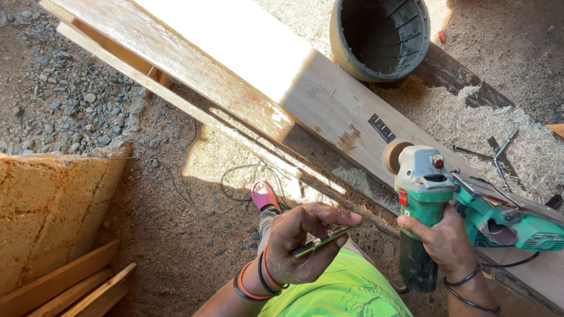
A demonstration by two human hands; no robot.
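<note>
My left hand (299,240) holds a thin flat phone-like slab (326,239) edge-on, just above my lap. My right hand (443,238) grips the dark body of a green angle grinder (423,196), which points up with its round sanding disc (392,155) resting against a long wooden beam (329,100). The beam runs diagonally from the upper left to the lower right. A small dark rectangular mark (382,127) sits on the beam near the disc.
A green electric planer (511,220) lies on the beam right of the grinder. A dark round bucket (382,36) stands behind the beam. Wood shavings (487,123), metal wrenches (496,154), gravel (64,100), a stone block (53,211), planks (70,290), my pink shoe (264,195).
</note>
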